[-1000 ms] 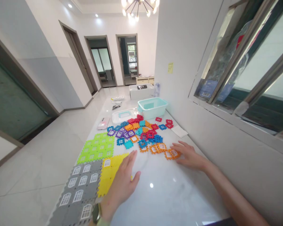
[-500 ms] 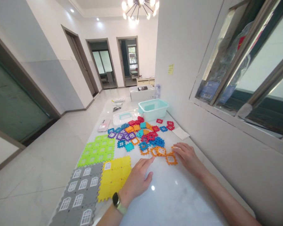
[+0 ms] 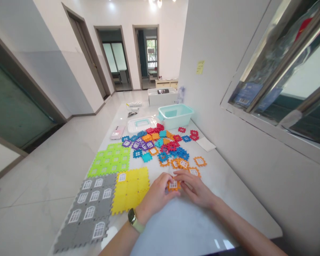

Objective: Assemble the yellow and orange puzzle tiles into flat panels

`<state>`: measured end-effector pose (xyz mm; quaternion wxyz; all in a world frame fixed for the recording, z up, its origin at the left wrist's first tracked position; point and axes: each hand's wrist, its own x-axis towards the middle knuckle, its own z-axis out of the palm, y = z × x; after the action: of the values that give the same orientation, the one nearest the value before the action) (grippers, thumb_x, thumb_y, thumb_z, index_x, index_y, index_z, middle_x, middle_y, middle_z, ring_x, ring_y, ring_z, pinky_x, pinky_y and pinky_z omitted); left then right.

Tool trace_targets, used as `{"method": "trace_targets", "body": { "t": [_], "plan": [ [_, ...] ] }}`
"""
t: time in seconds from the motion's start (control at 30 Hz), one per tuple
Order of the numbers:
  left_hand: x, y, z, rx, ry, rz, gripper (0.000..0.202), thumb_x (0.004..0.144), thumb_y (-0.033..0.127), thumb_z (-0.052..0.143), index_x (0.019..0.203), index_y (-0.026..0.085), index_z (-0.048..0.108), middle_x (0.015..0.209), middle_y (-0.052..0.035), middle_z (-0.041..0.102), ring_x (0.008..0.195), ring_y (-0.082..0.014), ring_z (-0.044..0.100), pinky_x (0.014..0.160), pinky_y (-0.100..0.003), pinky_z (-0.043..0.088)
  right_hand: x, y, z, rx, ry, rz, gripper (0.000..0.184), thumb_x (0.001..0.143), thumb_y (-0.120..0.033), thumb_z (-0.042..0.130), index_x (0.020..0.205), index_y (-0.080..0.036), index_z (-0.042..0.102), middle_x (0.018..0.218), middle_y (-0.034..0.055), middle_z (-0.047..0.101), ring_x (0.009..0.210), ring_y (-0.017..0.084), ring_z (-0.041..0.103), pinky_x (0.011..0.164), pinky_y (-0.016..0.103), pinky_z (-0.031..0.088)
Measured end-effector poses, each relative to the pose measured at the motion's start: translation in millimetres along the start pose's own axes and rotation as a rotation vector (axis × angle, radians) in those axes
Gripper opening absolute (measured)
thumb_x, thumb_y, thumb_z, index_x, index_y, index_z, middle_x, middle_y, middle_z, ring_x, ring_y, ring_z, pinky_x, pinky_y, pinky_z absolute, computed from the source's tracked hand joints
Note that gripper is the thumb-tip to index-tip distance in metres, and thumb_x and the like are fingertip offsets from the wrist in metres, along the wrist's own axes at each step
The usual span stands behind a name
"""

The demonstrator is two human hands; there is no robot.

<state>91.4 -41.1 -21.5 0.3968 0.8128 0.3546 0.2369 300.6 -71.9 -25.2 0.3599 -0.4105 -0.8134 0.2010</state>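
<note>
An orange interlocking tile with a white window (image 3: 173,184) is between my two hands, low over the white table. My left hand (image 3: 156,192), with a watch at the wrist, pinches its left side with thumb and forefinger. Fingers of my right hand (image 3: 198,190) close on its right edge and partly cover it. Just beyond my right hand lies another orange window tile (image 3: 194,172), with one more orange tile (image 3: 200,161) farther off. A joined yellow tile sheet (image 3: 130,192) lies left of my left hand.
Joined grey tiles (image 3: 80,233) and green tiles (image 3: 109,161) lie at left. Beyond my hands is a pile of loose purple tiles (image 3: 137,145), blue tiles (image 3: 181,153) and red ones. Behind stand a mint bin (image 3: 174,122), its lid (image 3: 130,127) and a pink phone (image 3: 117,132).
My right hand has moved left and nearer to me, to my left hand. An orange tile is now held between them. Another orange tile now shows where the right hand was. The view has tilted down.
</note>
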Motion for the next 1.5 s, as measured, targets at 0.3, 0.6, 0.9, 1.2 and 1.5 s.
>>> {"method": "trace_targets", "body": {
  "t": [0.3,0.6,0.9,1.2,1.5],
  "plan": [
    [-0.2,-7.0,2.0,0.321,-0.085,0.103,0.047,0.068,0.042,0.086,0.101,0.019,0.061,0.123,-0.0094,0.060,0.114,-0.0297,0.053,0.096,-0.045,0.044,-27.5,95.4,-73.2,-0.271,0.201,0.422,0.048,0.078,-0.021,0.052,0.124,-0.023,0.061,0.129,0.0092,0.062,0.121,0.027,0.056,0.101,0.047,0.049],
    [0.9,-4.3,-2.8,0.275,-0.092,0.075,0.038,0.074,0.026,0.081,0.105,0.021,0.059,0.106,-0.0039,0.064,0.103,-0.0250,0.056,0.088,-0.039,0.045,-25.2,98.1,-59.2,-0.407,0.119,0.459,0.033,0.084,-0.042,0.062,0.108,-0.020,0.068,0.119,0.0116,0.066,0.114,0.030,0.060,0.101,0.049,0.046],
    [-0.4,-5.9,-2.9,0.252,-0.066,0.058,0.042,0.074,0.026,0.080,0.110,0.021,0.058,0.111,-0.0058,0.063,0.106,-0.0260,0.055,0.092,-0.041,0.046,-36.3,93.2,-66.8,-0.382,0.177,0.511,0.059,0.077,-0.033,0.061,0.134,-0.017,0.051,0.133,0.0147,0.059,0.123,0.031,0.056,0.106,0.050,0.044],
    [-3.9,-9.1,-4.3,0.194,-0.105,0.033,0.055,0.078,0.022,0.074,0.130,0.023,0.054,0.116,-0.0062,0.063,0.109,-0.0247,0.057,0.096,-0.040,0.046,-26.9,79.3,-62.6,-0.405,0.237,0.491,0.037,0.079,-0.035,0.060,0.111,-0.017,0.065,0.106,0.0118,0.071,0.098,0.028,0.066,0.091,0.046,0.053],
    [-4.7,-1.0,-14.3,0.245,-0.083,0.040,0.047,0.075,0.024,0.077,0.119,0.023,0.060,0.108,-0.0045,0.067,0.101,-0.0254,0.058,0.090,-0.038,0.047,-3.4,7.0,-15.0,0.011,-0.174,0.101,0.038,0.077,-0.017,0.065,0.115,-0.022,0.064,0.118,0.0098,0.063,0.108,0.024,0.062,0.093,0.038,0.053]
  ]
}}
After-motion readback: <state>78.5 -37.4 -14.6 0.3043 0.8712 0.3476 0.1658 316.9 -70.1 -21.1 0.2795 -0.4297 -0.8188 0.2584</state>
